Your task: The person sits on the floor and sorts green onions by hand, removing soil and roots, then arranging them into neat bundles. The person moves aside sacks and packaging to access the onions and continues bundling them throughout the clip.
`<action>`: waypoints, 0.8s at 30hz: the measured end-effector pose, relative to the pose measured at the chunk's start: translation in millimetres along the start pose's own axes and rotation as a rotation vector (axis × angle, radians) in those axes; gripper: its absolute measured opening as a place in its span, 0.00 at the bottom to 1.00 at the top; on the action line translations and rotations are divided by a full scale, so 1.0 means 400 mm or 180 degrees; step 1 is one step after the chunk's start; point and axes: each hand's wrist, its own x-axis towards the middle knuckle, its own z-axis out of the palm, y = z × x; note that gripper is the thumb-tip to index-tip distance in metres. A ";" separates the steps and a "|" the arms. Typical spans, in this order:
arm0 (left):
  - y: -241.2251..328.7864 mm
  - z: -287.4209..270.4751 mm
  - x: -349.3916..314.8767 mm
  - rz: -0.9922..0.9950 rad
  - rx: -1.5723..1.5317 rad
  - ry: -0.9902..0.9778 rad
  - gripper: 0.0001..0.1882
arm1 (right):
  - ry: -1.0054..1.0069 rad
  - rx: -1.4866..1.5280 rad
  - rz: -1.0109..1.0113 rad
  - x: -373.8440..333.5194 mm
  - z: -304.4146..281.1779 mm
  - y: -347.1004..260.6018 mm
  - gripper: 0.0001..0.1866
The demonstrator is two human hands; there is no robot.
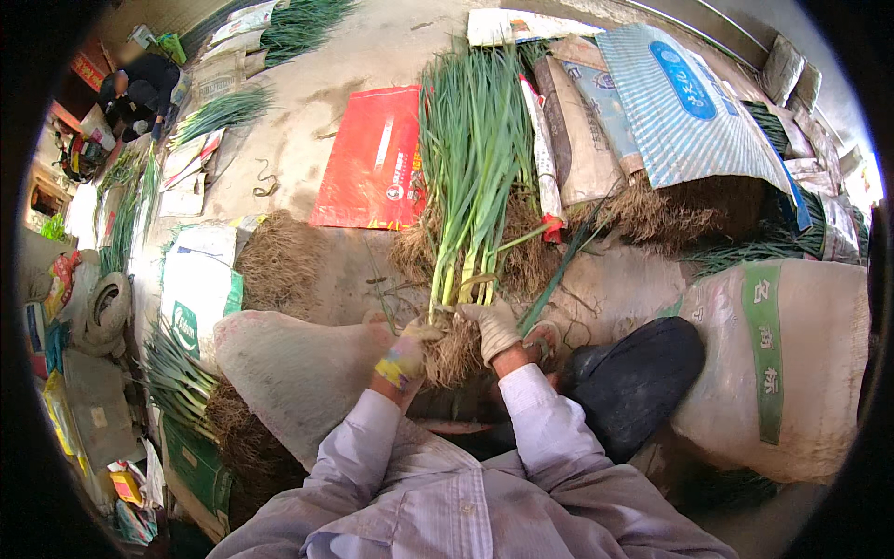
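A bunch of green onions (466, 270) stands between my knees, its long green leaves pointing away from me and its pale stalks near my hands. Gloved in white with yellow and purple patches, my left hand (408, 352) is closed on the left side of the stalk bases. On the other side, my right hand (492, 331), in a pale glove, wraps the stalks just above the roots. Brown shaggy roots (453, 354) hang between both hands. More green onions (470, 121) lie directly beyond, partly hidden behind the held bunch.
A red printed sack (368, 158) lies left of the onions. Sacks, including a blue-striped one (689, 112), cover rooted bunches at right. A large white sack with a green band (773, 363) sits by my right knee. Another person (140, 88) crouches at far left.
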 end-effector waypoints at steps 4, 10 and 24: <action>-0.012 0.017 -0.007 -0.0951 -0.2841 0.0410 0.19 | 0.0084 0.0291 0.0127 0.038 -0.035 0.068 0.23; -0.033 0.048 -0.012 -0.0542 -0.2961 0.0635 0.22 | 0.0660 0.0678 0.0389 0.032 -0.004 0.101 0.19; -0.051 0.070 -0.011 -0.0671 -0.1261 0.1239 0.20 | 0.0566 -0.1573 0.0093 0.013 0.014 0.114 0.36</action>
